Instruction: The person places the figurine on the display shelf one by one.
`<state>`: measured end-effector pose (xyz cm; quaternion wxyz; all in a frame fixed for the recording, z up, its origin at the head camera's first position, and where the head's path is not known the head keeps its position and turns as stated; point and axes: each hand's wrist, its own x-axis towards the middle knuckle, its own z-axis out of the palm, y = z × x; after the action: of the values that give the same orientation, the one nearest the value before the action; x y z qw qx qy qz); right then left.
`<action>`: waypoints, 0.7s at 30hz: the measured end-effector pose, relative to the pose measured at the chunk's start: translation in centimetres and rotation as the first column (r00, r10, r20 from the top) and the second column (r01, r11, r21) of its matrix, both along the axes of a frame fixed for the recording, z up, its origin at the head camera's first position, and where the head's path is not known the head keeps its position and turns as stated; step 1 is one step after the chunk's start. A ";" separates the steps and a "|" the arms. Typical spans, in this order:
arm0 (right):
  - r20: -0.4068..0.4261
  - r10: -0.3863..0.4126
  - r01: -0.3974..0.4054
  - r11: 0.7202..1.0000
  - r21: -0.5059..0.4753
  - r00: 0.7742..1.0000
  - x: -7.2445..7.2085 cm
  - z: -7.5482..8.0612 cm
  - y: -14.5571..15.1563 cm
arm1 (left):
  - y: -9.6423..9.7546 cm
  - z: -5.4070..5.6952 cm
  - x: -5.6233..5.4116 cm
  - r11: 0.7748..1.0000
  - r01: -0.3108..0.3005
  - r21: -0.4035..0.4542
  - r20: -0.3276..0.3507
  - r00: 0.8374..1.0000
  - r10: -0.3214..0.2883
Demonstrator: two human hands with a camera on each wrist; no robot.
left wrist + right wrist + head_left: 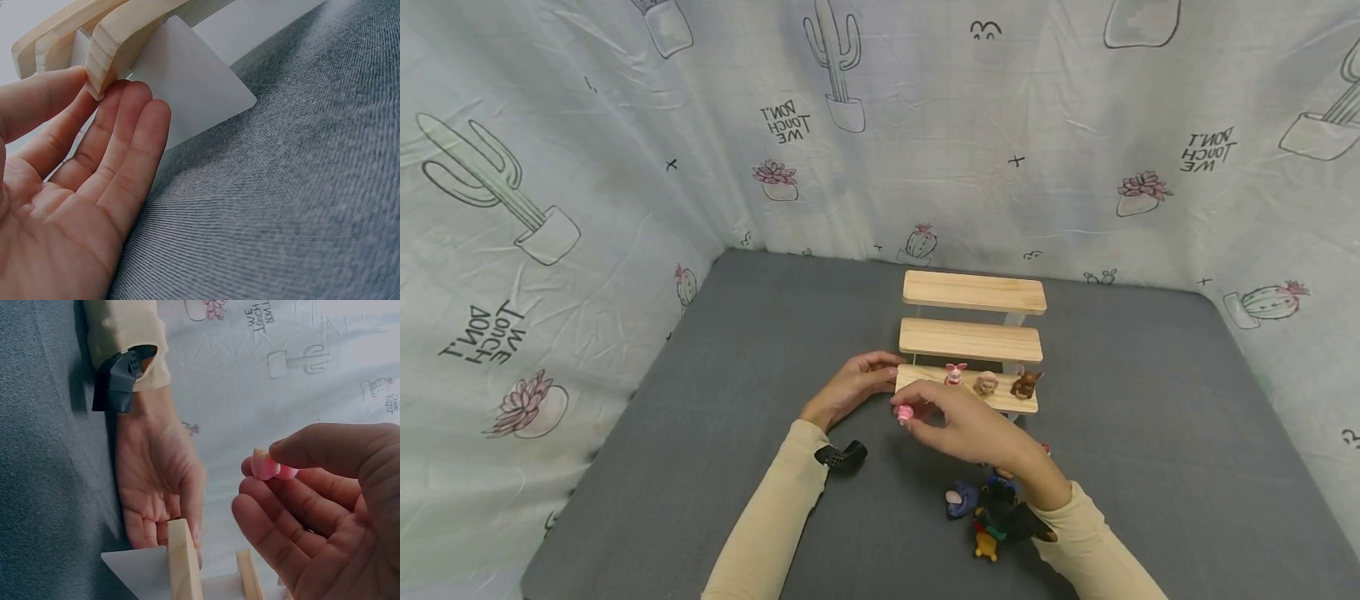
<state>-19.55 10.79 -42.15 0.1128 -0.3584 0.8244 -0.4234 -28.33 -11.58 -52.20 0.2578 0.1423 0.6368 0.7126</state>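
My right hand (966, 421) pinches a small pink figurine (265, 467) between thumb and fingertip, just in front of the lowest board's left end. My left hand (850, 387) grips that end of the three-tier wooden display stand (970, 339), thumb against the board's edge and fingers beneath it, as the left wrist view shows. Along the lowest board (115, 44) stand a pink figurine with long ears (953, 374), a beige one (986, 382) and a brown one (1026, 383). The upper two boards carry nothing.
Below my right forearm several figurines lie on the grey cloth-covered table (760, 333), among them a blue one (961, 500) and a yellow one (986, 546); the forearm and wrist camera partly hide them. A cactus-print curtain (925, 125) hangs behind and beside the table.
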 end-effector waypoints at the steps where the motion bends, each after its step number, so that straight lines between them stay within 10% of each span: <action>1: 0.005 -0.003 0.003 1.000 -0.008 1.000 0.0 0.1 0.0 | 0.0 0.0 0.0 1.000 0.000 0.000 -0.002 1.000 0.000; 21: -0.219 -0.198 0.196 0.980 -0.034 0.955 -1.5 2.8 0.7 | -0.1 -0.1 0.0 0.999 0.028 0.040 -0.010 1.000 -0.028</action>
<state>-21.01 11.52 -39.35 -0.0245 -0.3199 0.8607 -0.3952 -28.31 -11.64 -52.33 0.2616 0.1599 0.6215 0.7210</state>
